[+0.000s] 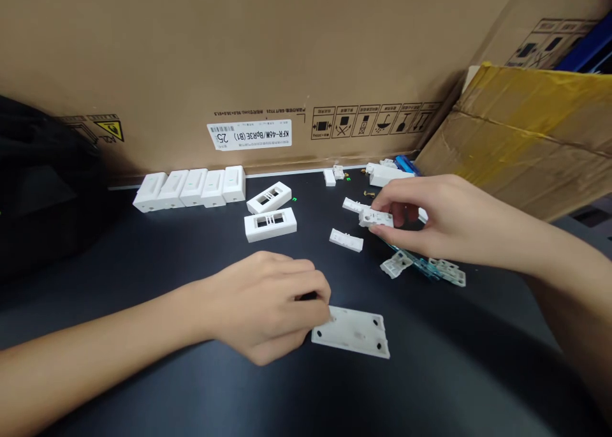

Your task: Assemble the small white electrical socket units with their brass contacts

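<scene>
My left hand (pixel 265 306) rests low on the dark tabletop, its fingertips gripping the left edge of a flat white plastic mounting plate (pixel 354 333) with several holes. My right hand (pixel 421 217) pinches a small white plastic switch part (pixel 376 217) between thumb and fingers. Close to that hand lie a narrow white plastic piece (pixel 354 205) and a white notched block (pixel 345 240). Just below it is a heap of white and clear teal plastic pieces (pixel 425 266), partly hidden by the hand.
Several white switch housings (pixel 191 189) stand in a row at the far left of the table, near two white rectangular frames (pixel 270 213). More white parts and a blue object (pixel 407 164) lie along the back. Cardboard boxes (pixel 239 60) form the back wall; a dark bag (pixel 38 182) sits left.
</scene>
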Demonstrator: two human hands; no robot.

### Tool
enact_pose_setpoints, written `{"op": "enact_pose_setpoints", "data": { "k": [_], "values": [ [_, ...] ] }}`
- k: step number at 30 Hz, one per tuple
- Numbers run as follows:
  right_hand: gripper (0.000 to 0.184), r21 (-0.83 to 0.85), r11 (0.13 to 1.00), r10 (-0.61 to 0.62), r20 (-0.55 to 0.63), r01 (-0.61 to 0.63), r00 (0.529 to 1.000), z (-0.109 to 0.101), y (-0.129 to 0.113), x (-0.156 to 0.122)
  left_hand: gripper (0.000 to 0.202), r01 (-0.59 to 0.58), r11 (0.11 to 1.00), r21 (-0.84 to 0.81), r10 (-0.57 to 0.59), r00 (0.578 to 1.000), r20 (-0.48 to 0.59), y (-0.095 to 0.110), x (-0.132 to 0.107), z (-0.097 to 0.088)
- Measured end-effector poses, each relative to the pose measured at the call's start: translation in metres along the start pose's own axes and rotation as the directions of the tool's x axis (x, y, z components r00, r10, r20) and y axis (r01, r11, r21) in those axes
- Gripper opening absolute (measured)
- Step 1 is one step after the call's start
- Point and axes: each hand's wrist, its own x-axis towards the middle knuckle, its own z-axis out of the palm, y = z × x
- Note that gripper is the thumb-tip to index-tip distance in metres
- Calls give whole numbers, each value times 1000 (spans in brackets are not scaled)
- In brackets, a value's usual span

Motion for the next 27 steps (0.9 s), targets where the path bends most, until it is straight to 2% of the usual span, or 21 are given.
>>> {"op": "enact_pose_setpoints", "data": {
  "k": [3, 6, 10, 13, 17, 21, 27],
  "values": [
    [24, -25, 1000, 2, 1, -2, 1000, 2, -2, 0, 17, 87, 996, 5, -87, 995, -48, -2, -1, 2],
    [18, -45, 999, 18, -11, -18, 1000, 2, -3, 0, 17, 232, 972, 27, -228, 969, -98, -4, -2, 4],
    [17, -43, 998, 36, -10, -36, 999, 3, -3, -1, 13, 338, 941, 10, -336, 937, -97, -5, -3, 6],
    [21, 34, 999, 21, 10, -22, 1000, 6, -7, -2, 9, 339, 940, -29, -340, 936, -94, -6, -4, 6],
    [37, 136, 991, -9, 72, -1, 997, 12, -13, -1, 11, 311, 947, -83, -317, 946, -70, -7, -4, 5],
    [29, 176, 984, -33, 137, 8, 990, 14, -14, 0, 16, 291, 946, -140, -301, 952, -55, -6, -3, 3],
    [18, 187, 978, -121, 119, 97, 986, 15, -15, 0, 12, 300, 921, -247, -326, 943, -70, -7, -3, 2]
  ]
}}
